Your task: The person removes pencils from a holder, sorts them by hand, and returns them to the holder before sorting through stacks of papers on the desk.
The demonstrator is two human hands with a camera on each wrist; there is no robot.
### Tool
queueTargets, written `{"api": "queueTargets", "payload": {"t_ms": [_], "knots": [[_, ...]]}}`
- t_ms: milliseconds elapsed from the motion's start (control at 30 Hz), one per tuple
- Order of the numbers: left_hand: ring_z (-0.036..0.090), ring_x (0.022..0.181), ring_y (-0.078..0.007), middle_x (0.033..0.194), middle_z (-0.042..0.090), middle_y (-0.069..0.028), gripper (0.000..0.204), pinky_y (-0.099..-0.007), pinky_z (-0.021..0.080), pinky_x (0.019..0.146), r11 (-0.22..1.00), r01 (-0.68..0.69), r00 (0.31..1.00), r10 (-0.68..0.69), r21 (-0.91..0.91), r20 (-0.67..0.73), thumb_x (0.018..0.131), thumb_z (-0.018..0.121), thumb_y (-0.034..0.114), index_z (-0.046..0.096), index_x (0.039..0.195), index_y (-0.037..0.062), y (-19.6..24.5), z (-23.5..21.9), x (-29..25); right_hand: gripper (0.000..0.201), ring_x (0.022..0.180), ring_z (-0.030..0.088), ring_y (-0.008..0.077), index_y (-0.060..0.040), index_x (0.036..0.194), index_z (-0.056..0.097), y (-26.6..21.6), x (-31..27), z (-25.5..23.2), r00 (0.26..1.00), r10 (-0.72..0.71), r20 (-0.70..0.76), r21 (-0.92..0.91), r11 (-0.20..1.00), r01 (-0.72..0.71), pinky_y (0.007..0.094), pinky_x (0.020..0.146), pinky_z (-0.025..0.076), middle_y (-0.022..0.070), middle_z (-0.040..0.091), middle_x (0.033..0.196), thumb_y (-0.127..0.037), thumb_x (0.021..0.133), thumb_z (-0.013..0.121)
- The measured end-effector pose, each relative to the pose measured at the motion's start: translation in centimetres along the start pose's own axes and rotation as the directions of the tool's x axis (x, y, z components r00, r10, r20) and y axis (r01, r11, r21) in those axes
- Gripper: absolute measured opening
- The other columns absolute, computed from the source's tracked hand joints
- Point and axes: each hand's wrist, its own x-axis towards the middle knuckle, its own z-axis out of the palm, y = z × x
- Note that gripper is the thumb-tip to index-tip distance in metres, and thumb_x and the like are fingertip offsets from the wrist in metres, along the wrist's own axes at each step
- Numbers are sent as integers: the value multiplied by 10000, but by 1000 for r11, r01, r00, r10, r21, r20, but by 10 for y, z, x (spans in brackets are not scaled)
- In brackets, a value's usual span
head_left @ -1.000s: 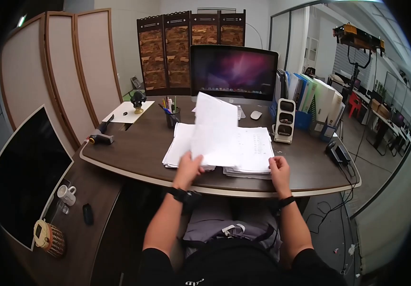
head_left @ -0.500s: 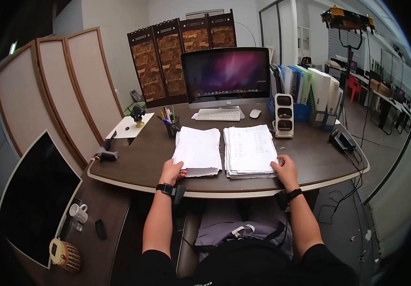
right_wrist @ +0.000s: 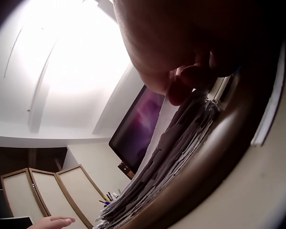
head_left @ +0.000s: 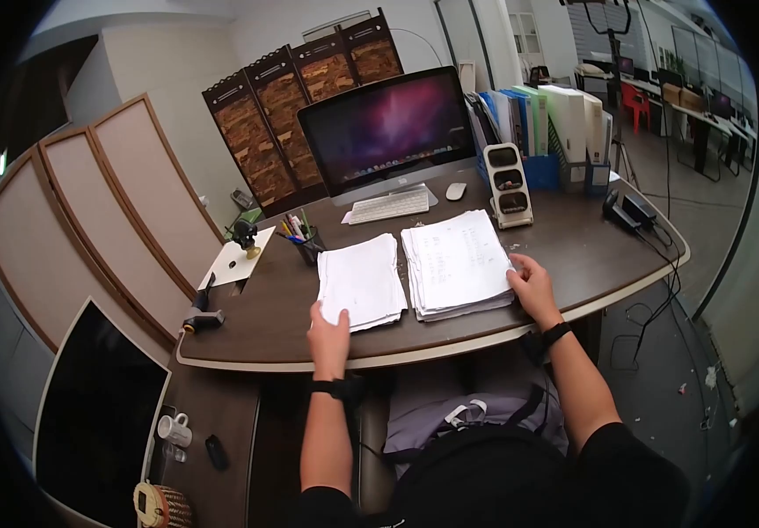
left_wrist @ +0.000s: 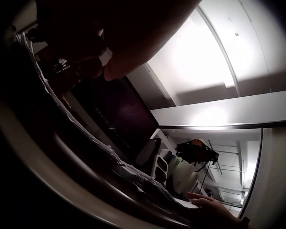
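Note:
Two stacks of white paper lie side by side near the desk's front edge. My left hand (head_left: 328, 339) is at the near left corner of the left stack (head_left: 360, 280), its thumb extended over the corner and its fingers along the side. At the right edge of the right stack (head_left: 457, 262), which carries faint columns of writing, my right hand (head_left: 533, 289) pinches the edge of the top sheet (right_wrist: 163, 117) between thumb and fingers. The right wrist view shows the uneven layered edges of this stack below the fingertips.
Behind the papers stand a monitor (head_left: 388, 132), a keyboard (head_left: 388, 207) and a mouse (head_left: 456, 192). A pen holder (head_left: 307, 246) is left of the stacks; a white three-hole organizer (head_left: 511, 187) and a row of binders (head_left: 564, 123) are right. A black device with cables (head_left: 630, 211) lies farther right.
The left hand has laid a raised sheet onto the left stack and moved to its near left corner. The right hand stays at the right stack's edge. The head view has tilted and turned.

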Motion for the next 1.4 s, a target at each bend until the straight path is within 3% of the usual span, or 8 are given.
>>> {"api": "queueTargets", "payload": {"t_ms": [67,167,300,833,967,1100,1200,1400], "knots": [[682,577,-206,688,702,-112,464,-353,537,562,982,102,971,-63,-161,232,960,710,307,605,1273,-20,37,0,-18,260,599,528,55,24,1148,736,-2,-1,-2,999,18,40,98,995,-22,261,554,433,-1,630,697,-79,931,635],[636,530,-111,676,688,-67,406,-264,486,501,880,329,774,-43,-343,632,979,703,385,715,1034,-17,99,28,-45,241,585,512,50,25,1123,737,4,1,-10,984,94,149,214,969,-125,247,539,408,-14,623,699,-73,933,627],[655,525,-137,680,703,-91,482,-280,500,502,862,432,706,-141,-264,694,972,693,451,711,898,-25,136,40,-50,213,663,557,65,6,1028,758,8,-1,-8,990,22,140,145,988,-43,249,616,452,-11,655,736,-85,913,604],[585,493,-109,664,662,-62,380,-261,438,444,802,520,667,-167,-293,726,1014,644,343,649,839,6,120,53,-40,242,622,575,147,-23,1027,750,-6,-8,-9,947,-89,310,-4,995,95,324,609,468,91,651,697,-107,880,576],[586,493,-128,652,650,-67,359,-295,435,460,875,374,735,-79,-306,674,1018,634,286,617,790,9,119,51,-42,220,633,599,172,-19,1033,735,-11,-11,-4,985,-58,164,-17,998,62,338,617,479,115,658,692,-166,921,617],[562,509,-118,678,648,-67,365,-296,441,479,915,91,937,55,-393,346,1042,618,276,620,799,3,115,33,-31,235,699,641,232,-1,1010,718,-6,-8,1,998,-55,17,3,998,55,362,662,507,137,678,774,-212,926,658],[537,503,-83,759,667,-56,307,-243,402,452,778,280,942,-112,-562,315,1062,600,263,648,890,13,82,24,1,299,801,670,307,2,1016,718,5,-4,5,983,-175,-48,-204,965,162,395,733,532,164,684,873,-274,903,712],[558,543,-76,812,684,-45,243,-206,368,429,594,480,875,-380,-646,301,1037,630,260,651,967,29,31,0,26,473,942,669,405,31,1019,715,-5,-7,6,994,-100,32,-410,906,104,469,850,538,222,689,983,-397,830,786]]}}
